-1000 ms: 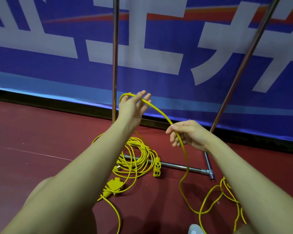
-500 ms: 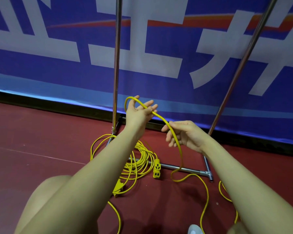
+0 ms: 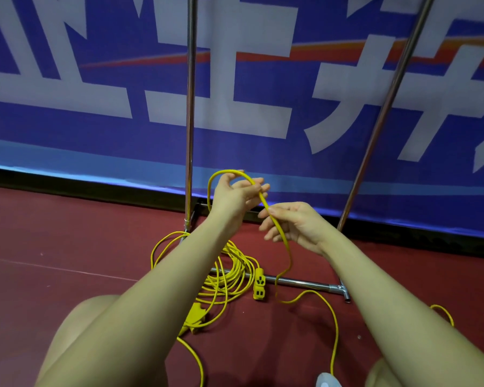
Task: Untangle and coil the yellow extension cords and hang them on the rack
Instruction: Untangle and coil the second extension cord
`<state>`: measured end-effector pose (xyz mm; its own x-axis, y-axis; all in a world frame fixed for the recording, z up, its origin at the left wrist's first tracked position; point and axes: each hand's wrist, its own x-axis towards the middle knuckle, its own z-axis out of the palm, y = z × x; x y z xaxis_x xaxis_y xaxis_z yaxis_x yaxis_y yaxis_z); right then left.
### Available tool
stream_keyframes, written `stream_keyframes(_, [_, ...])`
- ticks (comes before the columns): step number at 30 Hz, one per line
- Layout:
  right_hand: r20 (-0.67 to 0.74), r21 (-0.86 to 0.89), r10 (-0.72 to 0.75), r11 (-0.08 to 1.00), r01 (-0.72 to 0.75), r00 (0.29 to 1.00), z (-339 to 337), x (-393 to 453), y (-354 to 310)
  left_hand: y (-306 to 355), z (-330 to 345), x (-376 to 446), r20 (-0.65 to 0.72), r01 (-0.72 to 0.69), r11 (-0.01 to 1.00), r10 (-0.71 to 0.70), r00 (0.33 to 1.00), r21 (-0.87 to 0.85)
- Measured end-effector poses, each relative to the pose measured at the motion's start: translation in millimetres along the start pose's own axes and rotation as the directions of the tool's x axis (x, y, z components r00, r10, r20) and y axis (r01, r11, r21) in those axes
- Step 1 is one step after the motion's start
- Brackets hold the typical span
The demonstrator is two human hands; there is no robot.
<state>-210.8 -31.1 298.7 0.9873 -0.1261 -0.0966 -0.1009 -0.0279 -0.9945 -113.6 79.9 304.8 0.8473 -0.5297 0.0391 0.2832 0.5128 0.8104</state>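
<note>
A yellow extension cord (image 3: 287, 248) arches over my left hand (image 3: 234, 195), which holds a loop of it between thumb and fingers. My right hand (image 3: 294, 224) sits just right of it and pinches the same cord below the loop. From there the cord drops in a slack curve to the red floor and runs toward me. A tangled pile of yellow cord (image 3: 229, 275) lies on the floor under my left forearm, with a yellow socket block (image 3: 258, 283) at its right and a yellow plug (image 3: 194, 317) in front.
The metal rack (image 3: 190, 107) stands ahead, its two chrome uprights rising out of view and its base bar (image 3: 299, 282) lying across the floor. A blue banner wall (image 3: 95, 129) stands behind. My knees show at the bottom corners, and a white shoe tip (image 3: 326, 381) at the bottom edge.
My hands have come closer together and the loop on my left hand has tightened. The slack cord on the floor at the right has been drawn in toward the rack base.
</note>
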Motion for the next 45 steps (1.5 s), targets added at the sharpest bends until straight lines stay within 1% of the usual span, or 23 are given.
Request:
stream_keyframes(4, [0.031,-0.001,0.011,1.0,-0.01,0.999,-1,-9,-3,8,-4,8,-0.122,-0.066,0.995,0.056,0.991,-0.076])
stream_keyframes(7, [0.066,-0.01,0.031,0.999,-0.03,0.997,-5,-14,-2,11,-11,12,-0.213,-0.063,0.99,0.034,0.976,-0.13])
stream_keyframes(9, [0.08,-0.024,0.038,0.999,-0.036,0.996,-6,-15,-2,10,-11,12,-0.234,-0.045,0.989,0.011,0.972,-0.138])
stream_keyframes(11, [0.058,-0.034,0.034,0.999,-0.032,0.998,-8,-15,-2,9,-8,10,-0.202,-0.009,0.984,-0.028,0.979,-0.18])
stream_keyframes(12, [0.035,-0.034,0.027,0.999,-0.026,0.999,-8,-14,-1,9,-5,9,-0.162,0.019,0.982,-0.05,0.986,-0.188])
stream_keyframes(14, [-0.005,-0.024,0.009,1.0,-0.009,1.0,-9,-11,0,6,1,3,-0.057,0.08,0.987,-0.088,0.994,-0.14])
stream_keyframes(16, [-0.011,-0.024,-0.001,1.0,0.001,1.0,-9,-9,0,0,6,-2,-0.001,0.088,0.993,-0.088,0.996,-0.077])
stream_keyframes(18, [-0.005,-0.014,-0.01,1.0,0.01,1.0,-8,-6,-1,-3,5,-1,-0.012,0.056,0.997,-0.056,0.998,-0.052])
stream_keyframes(20, [0.014,0.013,-0.006,1.0,0.006,1.0,-8,-3,-1,-3,3,5,-0.019,0.034,0.997,-0.036,0.999,-0.065])
stream_keyframes(23, [0.083,0.005,0.052,0.999,-0.053,0.995,-10,1,0,0,-4,19,-0.062,-0.011,0.996,0.005,0.998,-0.09])
stream_keyframes(25, [0.1,-0.011,0.078,0.997,-0.077,0.992,-15,3,1,3,-10,30,-0.107,-0.017,0.992,0.003,0.994,-0.124])
stream_keyframes(27, [0.08,-0.006,0.079,0.997,-0.079,0.994,-22,6,2,4,-14,39,-0.128,0.007,0.985,-0.029,0.991,-0.174])
stream_keyframes(30, [0.008,-0.002,0.071,0.997,-0.071,0.997,-28,10,5,-1,-9,44,-0.087,0.076,0.976,-0.096,0.992,-0.205])
stream_keyframes(32, [-0.043,0.003,0.062,0.998,-0.062,0.997,-30,15,8,-7,0,41,-0.018,0.13,0.98,-0.134,0.991,-0.154])
stream_keyframes(34, [-0.073,0.014,0.047,0.999,-0.046,0.996,-30,19,9,-13,8,37,0.045,0.124,0.991,-0.122,0.992,-0.055])
stream_keyframes(36, [-0.085,0.029,0.029,0.999,-0.026,0.996,-29,23,7,-16,11,37,0.057,0.083,0.996,-0.082,0.995,-0.014])
stream_keyframes(40, [-0.026,0.087,0.016,0.996,-0.014,1.0,-26,26,4,-13,9,46,-0.008,0.04,0.997,-0.04,0.999,-0.063])
stream_keyframes(43, [0.015,0.073,0.035,0.997,-0.036,0.999,-29,24,3,-11,1,54,-0.104,0.001,0.992,-0.014,0.994,-0.122])
stream_keyframes(45, [0.029,0.053,0.064,0.996,-0.065,0.998,-33,23,4,-9,-6,60,-0.179,-0.02,0.98,-0.016,0.984,-0.198])
